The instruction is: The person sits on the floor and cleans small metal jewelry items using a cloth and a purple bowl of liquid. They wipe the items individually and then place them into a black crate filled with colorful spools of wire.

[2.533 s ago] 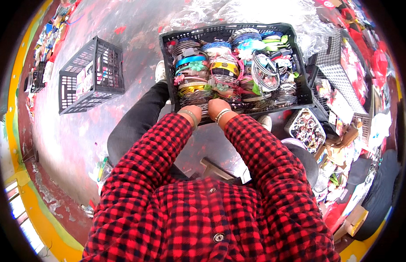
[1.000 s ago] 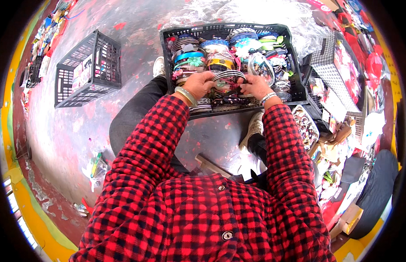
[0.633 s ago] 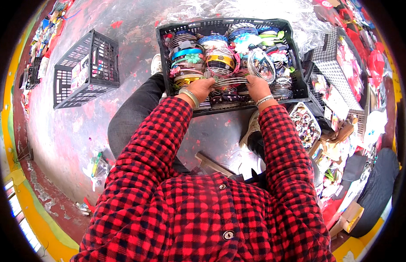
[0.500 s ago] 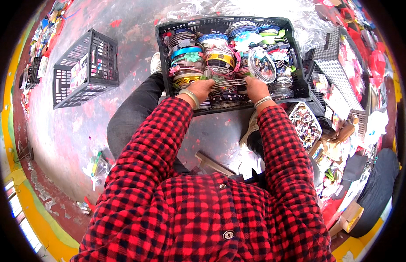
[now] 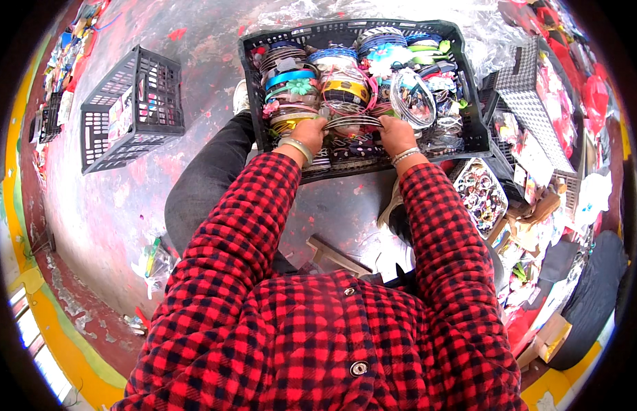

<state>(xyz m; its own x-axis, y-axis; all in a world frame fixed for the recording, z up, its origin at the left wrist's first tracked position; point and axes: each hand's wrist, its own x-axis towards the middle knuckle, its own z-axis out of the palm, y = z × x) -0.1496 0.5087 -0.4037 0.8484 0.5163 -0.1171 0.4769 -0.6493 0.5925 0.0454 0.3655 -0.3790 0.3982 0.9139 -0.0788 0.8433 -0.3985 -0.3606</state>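
Observation:
Between my two hands stretches a small bundle of thin silvery headbands (image 5: 354, 120), bowed upward in the middle. My left hand (image 5: 309, 133) pinches one end of it and my right hand (image 5: 398, 135) the other. Both hands are over the near side of a black plastic crate (image 5: 484, 137). Rows of headbands fill this crate: a yellow and black one (image 5: 346, 90), a bright blue one (image 5: 291, 78) and a teal flower (image 5: 300, 86) stand out. A coil of clear-wrapped white bands (image 5: 413, 100) lies beside my right hand. My fingertips are partly hidden.
Off to the left, a second black crate (image 5: 169, 103) stands on the stained floor. At the right are a grey woven basket (image 5: 527, 103), a white basket of small trinkets (image 5: 480, 195) and heaped packages. A wooden piece (image 5: 335, 256) lies near my feet.
The headbands between my hands now arch up more, and my hands have come slightly closer to me and to the left. My grip stays on both ends.

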